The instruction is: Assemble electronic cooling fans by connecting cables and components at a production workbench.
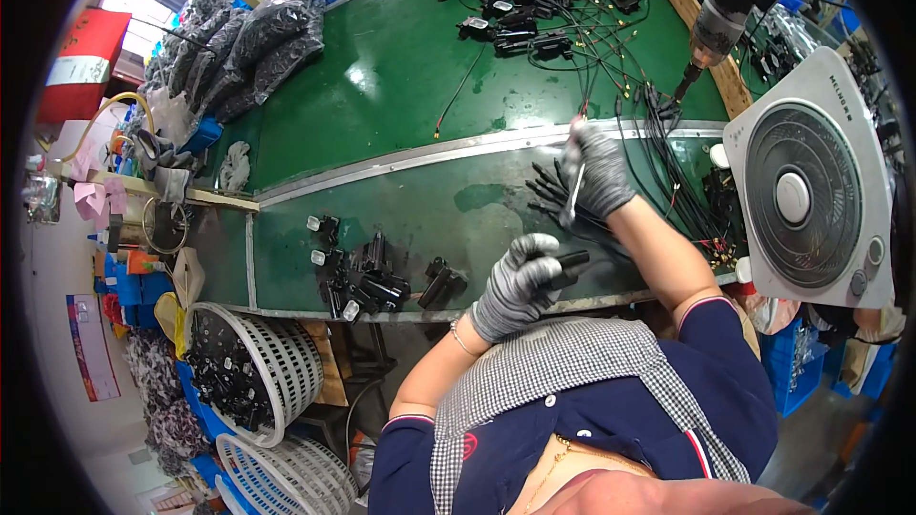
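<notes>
In grey striped gloves, both my hands are over the near part of the green workbench (382, 200). My left hand (518, 288), close to the bench's front edge, is closed round a small black plastic part (572, 262). Up and to the right, my right hand (601, 172) is closed on a slim silver spanner-like tool (573, 195) that points down toward me. Thin wires with red ends show at its fingertips; whether it grips them I cannot tell. Black cable ends (549, 189) fan out beside this hand. Left of my left hand lies a group of black plastic parts (374, 272).
More black parts with wires (520, 14) are heaped at the far side. A power screwdriver (711, 33) hangs at the right, above a bundle of black cables (668, 157). A white box fan (811, 181) stands at the right edge. A white basket (291, 358) of black parts sits lower left.
</notes>
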A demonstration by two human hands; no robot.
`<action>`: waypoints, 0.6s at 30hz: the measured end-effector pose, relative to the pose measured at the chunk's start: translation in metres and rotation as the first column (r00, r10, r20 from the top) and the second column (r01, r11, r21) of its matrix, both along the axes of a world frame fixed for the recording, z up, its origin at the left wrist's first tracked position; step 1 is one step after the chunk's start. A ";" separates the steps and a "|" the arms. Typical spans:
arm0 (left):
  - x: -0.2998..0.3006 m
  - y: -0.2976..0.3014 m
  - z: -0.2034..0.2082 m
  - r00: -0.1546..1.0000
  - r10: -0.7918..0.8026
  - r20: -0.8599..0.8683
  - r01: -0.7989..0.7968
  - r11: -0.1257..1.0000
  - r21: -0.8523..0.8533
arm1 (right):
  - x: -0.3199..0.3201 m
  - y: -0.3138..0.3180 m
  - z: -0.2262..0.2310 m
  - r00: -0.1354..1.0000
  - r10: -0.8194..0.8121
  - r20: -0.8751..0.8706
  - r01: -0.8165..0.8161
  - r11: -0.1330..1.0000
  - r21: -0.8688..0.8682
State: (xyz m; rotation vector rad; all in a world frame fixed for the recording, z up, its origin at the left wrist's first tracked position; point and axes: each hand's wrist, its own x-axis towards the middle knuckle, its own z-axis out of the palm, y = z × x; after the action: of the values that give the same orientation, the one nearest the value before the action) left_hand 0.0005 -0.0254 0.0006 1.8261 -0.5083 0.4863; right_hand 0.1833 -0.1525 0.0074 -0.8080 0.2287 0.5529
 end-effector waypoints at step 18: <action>0.015 0.001 0.025 0.945 -0.156 -0.286 0.176 0.983 0.043 | -0.037 0.003 0.021 0.883 0.416 0.216 -0.359 0.897 -0.259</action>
State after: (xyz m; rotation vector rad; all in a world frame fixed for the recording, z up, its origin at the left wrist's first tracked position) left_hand 0.0159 -0.0247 0.0252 1.8606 -0.4813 0.0906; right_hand 0.1459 -0.1498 0.0286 -1.1384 -0.1335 0.7991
